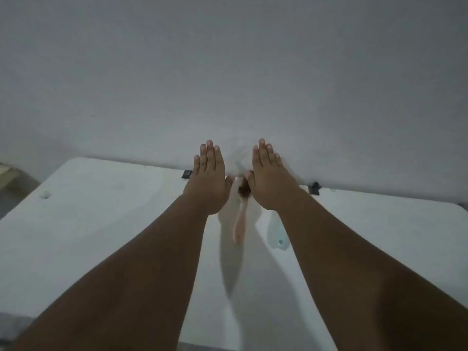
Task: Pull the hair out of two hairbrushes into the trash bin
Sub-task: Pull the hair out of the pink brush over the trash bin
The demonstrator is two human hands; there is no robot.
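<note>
White table (88, 224) against a grey wall (228, 59); both forearms extended forward above the tabletop, backs of hands toward the camera. Left hand (209, 182) flat, fingers straight and close together, thumb out to the side, grasping nothing; whether the palm touches anything cannot be told from this angle. Pink hairbrush (239, 224) lies on the table in the gap between the two hands, handle pointing back toward the person, head at the far end near the wall. Handle pale pink, blurred; the head carries a dark brown clump of hair (243, 190), partly hidden behind the right thumb. Brush sits just beside both hands, the thumbs close to its head on either side; contact with either thumb cannot be confirmed. Right hand (269, 179) also spread flat, fingers extended and slightly fanned, nothing gripped. Second brush, pale blue handle (277, 236), shows just beside and partly under the right forearm, with a small hole near its near end; its head is hidden by the arm. Two small dark brackets at the table's far edge, one left of the left hand (186, 174), one right of the right wrist (314, 187)
</note>
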